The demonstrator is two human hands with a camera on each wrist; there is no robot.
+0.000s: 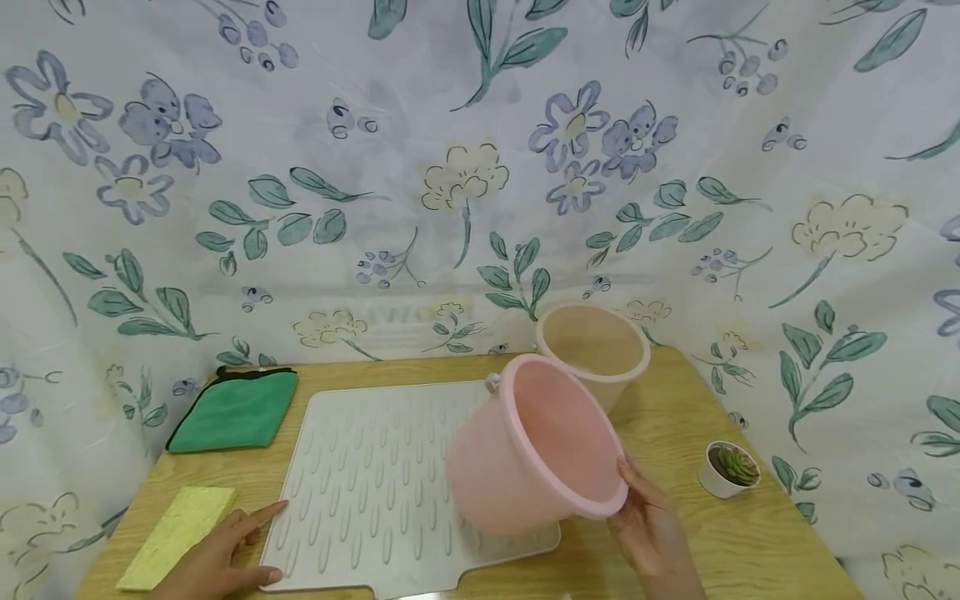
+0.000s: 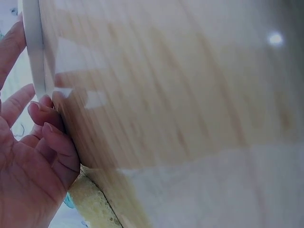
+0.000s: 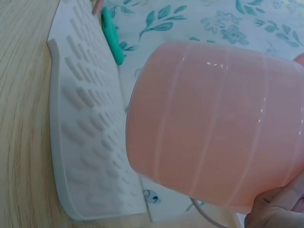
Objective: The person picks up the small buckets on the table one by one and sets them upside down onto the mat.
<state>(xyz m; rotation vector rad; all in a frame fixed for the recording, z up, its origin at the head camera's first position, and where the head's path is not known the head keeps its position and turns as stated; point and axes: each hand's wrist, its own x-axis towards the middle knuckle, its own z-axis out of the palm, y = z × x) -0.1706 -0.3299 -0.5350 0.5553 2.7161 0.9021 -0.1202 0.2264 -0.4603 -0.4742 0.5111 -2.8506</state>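
Note:
A pink bucket [image 1: 487,467] hangs tilted over the right part of a white ribbed drainboard [image 1: 360,475], its mouth turned to the right. My right hand [image 1: 651,525] grips the bucket's rim at the lower right, thumb on top. In the right wrist view the bucket's ridged side [image 3: 209,128] is raised above the drainboard's surface. My left hand [image 1: 217,554] rests at the drainboard's left edge, with forefinger and thumb spread along it. The left wrist view shows the other fingers [image 2: 59,147] bent against the wooden table [image 2: 142,95].
A yellow sponge cloth [image 1: 180,537] lies beside my left hand, with a green zipped pouch [image 1: 236,408] behind it. Back right stands a cream bucket [image 1: 592,342], partly behind the pink one. A small potted succulent [image 1: 729,469] sits on the right. Floral curtain [image 1: 450,208] closes off the back.

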